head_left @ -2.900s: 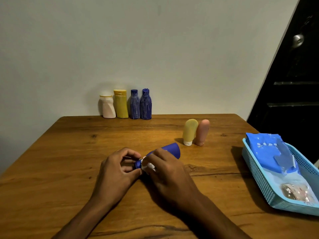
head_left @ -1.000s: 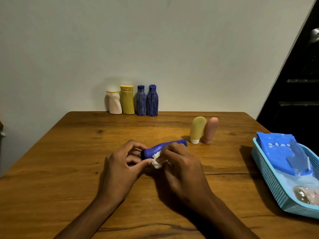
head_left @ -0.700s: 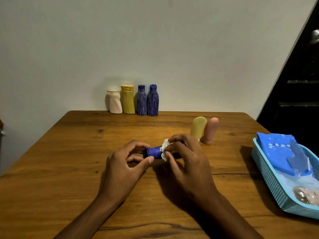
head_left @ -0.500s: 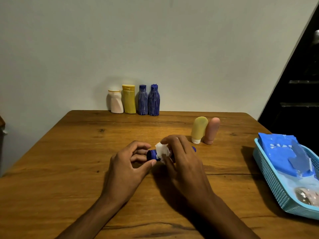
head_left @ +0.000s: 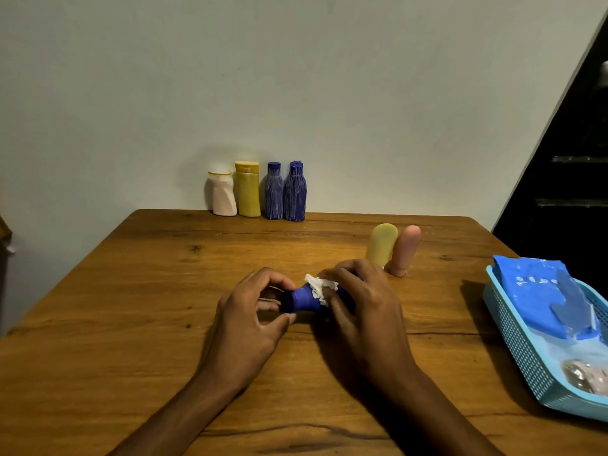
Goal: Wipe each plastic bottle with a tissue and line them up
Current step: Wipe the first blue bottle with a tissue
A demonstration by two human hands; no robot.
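head view: a blue bottle [head_left: 301,299] lies on its side between the two hands, just above the middle of the wooden counter [head_left: 131,307], its cap end toward the left hand [head_left: 245,319] and its body running right under the right hand [head_left: 362,311]. the left hand's thumb and fingers curl around the cap end and pinch it. the right hand's fingers are curled over the bottle's body, pressing a crumpled white tissue [head_left: 320,286] against it; the tissue shows just beside the right fingertips, on top of the bottle. at the back edge of the counter, against the wall, four bottles stand upright in a row, touching or nearly so: a white bottle [head_left: 223,194], a yellow bottle [head_left: 247,189], a slim blue bottle [head_left: 274,191] and a wider blue bottle [head_left: 295,191]. behind the right hand a pale yellow tube [head_left: 381,243] and a pink tube [head_left: 404,250] stand side by side, touching. at the right edge sits a light blue basket [head_left: 516,340] holding a blue packet [head_left: 539,294].
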